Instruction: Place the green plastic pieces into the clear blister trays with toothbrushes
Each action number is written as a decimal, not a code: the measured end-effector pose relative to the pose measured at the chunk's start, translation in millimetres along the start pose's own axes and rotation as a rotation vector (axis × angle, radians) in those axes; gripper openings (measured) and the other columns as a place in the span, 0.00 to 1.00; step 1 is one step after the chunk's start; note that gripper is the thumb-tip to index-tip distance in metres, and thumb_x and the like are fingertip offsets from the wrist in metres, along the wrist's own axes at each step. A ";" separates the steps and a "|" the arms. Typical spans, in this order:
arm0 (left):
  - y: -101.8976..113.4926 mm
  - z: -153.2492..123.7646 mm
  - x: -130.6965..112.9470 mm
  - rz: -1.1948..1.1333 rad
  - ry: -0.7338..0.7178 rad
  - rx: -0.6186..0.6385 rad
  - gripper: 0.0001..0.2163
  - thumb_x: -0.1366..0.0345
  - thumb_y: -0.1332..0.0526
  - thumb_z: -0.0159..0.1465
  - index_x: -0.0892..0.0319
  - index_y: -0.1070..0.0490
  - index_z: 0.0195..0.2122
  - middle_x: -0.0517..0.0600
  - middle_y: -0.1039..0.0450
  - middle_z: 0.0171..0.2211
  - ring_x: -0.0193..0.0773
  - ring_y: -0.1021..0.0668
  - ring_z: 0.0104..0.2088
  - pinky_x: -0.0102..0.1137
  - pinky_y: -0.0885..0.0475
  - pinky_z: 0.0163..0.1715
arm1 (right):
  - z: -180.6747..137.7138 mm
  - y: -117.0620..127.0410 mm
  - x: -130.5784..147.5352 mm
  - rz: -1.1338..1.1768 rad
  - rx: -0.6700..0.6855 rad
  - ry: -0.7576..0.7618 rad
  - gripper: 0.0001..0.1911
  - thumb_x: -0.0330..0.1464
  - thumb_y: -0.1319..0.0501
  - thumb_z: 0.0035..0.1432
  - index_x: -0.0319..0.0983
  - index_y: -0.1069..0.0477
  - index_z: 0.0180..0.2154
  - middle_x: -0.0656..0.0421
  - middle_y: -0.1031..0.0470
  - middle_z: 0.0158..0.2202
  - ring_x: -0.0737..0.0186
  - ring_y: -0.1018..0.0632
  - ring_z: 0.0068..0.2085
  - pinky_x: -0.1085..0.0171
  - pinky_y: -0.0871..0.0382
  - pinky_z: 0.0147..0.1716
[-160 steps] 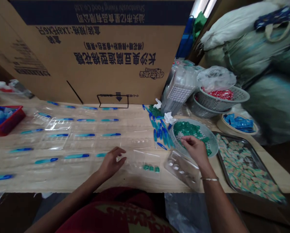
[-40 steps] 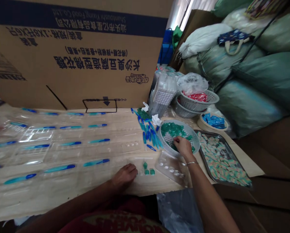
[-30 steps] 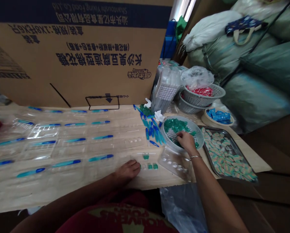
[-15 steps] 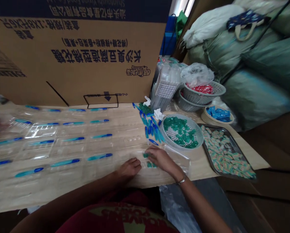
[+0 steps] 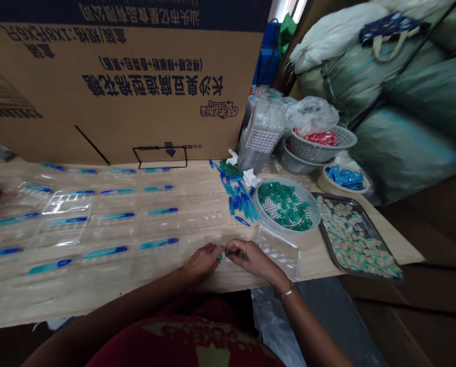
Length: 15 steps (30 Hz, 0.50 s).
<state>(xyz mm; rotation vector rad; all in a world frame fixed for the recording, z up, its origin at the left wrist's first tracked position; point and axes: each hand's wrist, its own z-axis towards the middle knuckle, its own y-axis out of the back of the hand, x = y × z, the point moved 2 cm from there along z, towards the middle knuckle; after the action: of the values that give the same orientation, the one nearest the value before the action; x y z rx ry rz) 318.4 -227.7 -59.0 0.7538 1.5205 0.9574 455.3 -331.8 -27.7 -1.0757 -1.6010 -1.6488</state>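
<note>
My left hand (image 5: 202,261) and my right hand (image 5: 249,257) meet at the near edge of the table, over a clear plastic blister tray (image 5: 228,243). Both have their fingers curled. Between the fingertips sits a small green piece (image 5: 226,253), and the right fingers pinch it. Whether the left hand grips it or only steadies the tray I cannot tell. A white perforated basket (image 5: 312,206) with several green pieces (image 5: 285,201) stands just beyond my right hand.
Rows of clear trays with blue-teal pens (image 5: 159,210) cover the table to the left. Loose blue pens (image 5: 240,201) lie by the basket. A metal tray of wrapped pieces (image 5: 355,237), baskets with red (image 5: 319,137) and blue packets (image 5: 344,177), a large cardboard box (image 5: 136,81) and sacks (image 5: 396,102) surround them.
My right hand left the basket of green pieces and came to the clear tray beside my left hand. The two hands have drawn together over the green pieces there.
</note>
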 end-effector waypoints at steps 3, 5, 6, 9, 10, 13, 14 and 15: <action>4.1 0.3 -3.9 -0.170 0.046 -0.035 0.12 0.74 0.43 0.56 0.59 0.34 0.42 0.52 0.28 0.39 0.41 0.27 0.41 0.36 0.32 0.43 | -1.4 2.3 5.4 -0.038 -0.011 0.043 0.09 0.26 0.42 0.54 0.40 0.29 0.38 0.61 0.25 0.32 0.64 0.26 0.34 0.66 0.35 0.34; 9.2 2.3 -7.6 -0.422 0.087 -0.136 0.13 0.72 0.41 0.54 0.58 0.34 0.41 0.51 0.28 0.39 0.40 0.27 0.41 0.34 0.32 0.42 | -2.7 3.2 5.1 0.027 -0.048 0.041 0.09 0.28 0.42 0.55 0.40 0.30 0.40 0.61 0.26 0.32 0.64 0.26 0.35 0.66 0.35 0.35; 12.2 3.8 -9.5 -0.586 0.117 -0.185 0.11 0.71 0.40 0.54 0.58 0.34 0.40 0.50 0.28 0.38 0.39 0.27 0.39 0.33 0.32 0.41 | -3.5 3.3 4.1 0.080 -0.067 0.030 0.08 0.30 0.41 0.55 0.40 0.30 0.40 0.60 0.26 0.32 0.64 0.26 0.35 0.66 0.34 0.35; 22.0 9.8 -14.6 -1.051 0.219 -0.276 0.07 0.66 0.38 0.53 0.60 0.34 0.31 0.46 0.30 0.29 0.33 0.28 0.31 0.28 0.33 0.33 | -6.2 2.4 0.8 0.238 -0.123 -0.012 0.08 0.34 0.39 0.54 0.39 0.31 0.38 0.60 0.27 0.32 0.64 0.26 0.35 0.67 0.34 0.34; 25.3 11.7 -16.1 -1.171 0.252 -0.282 0.09 0.65 0.36 0.51 0.60 0.35 0.28 0.44 0.32 0.27 0.32 0.29 0.29 0.27 0.35 0.31 | -7.0 2.1 0.2 0.276 -0.142 -0.019 0.09 0.34 0.38 0.53 0.39 0.31 0.37 0.60 0.27 0.32 0.64 0.27 0.35 0.66 0.34 0.34; 32.3 15.6 -19.0 -1.432 0.337 -0.236 0.14 0.65 0.30 0.44 0.61 0.36 0.25 0.42 0.34 0.23 0.28 0.32 0.25 0.25 0.38 0.27 | -8.3 0.3 2.0 0.348 -0.182 -0.014 0.09 0.36 0.37 0.52 0.39 0.33 0.35 0.61 0.29 0.31 0.65 0.28 0.34 0.67 0.34 0.34; 32.8 16.1 -19.4 -1.501 0.368 -0.200 0.14 0.66 0.29 0.42 0.61 0.35 0.24 0.41 0.34 0.23 0.27 0.32 0.24 0.25 0.40 0.26 | -8.6 -0.6 3.8 0.347 -0.194 -0.008 0.08 0.35 0.38 0.53 0.39 0.33 0.34 0.62 0.31 0.30 0.65 0.28 0.33 0.67 0.35 0.33; 32.4 16.3 -19.6 -1.562 0.403 -0.167 0.15 0.66 0.29 0.41 0.61 0.34 0.24 0.41 0.34 0.22 0.27 0.33 0.23 0.25 0.41 0.26 | -8.9 -1.4 6.0 0.331 -0.213 0.005 0.07 0.35 0.38 0.53 0.40 0.34 0.33 0.62 0.32 0.29 0.65 0.29 0.32 0.67 0.35 0.32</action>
<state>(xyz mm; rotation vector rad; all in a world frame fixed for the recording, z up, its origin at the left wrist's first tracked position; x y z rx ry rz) 336.2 -227.0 -21.8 -0.8080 1.7282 -0.0150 449.8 -339.7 -22.8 -1.3606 -1.1850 -1.6149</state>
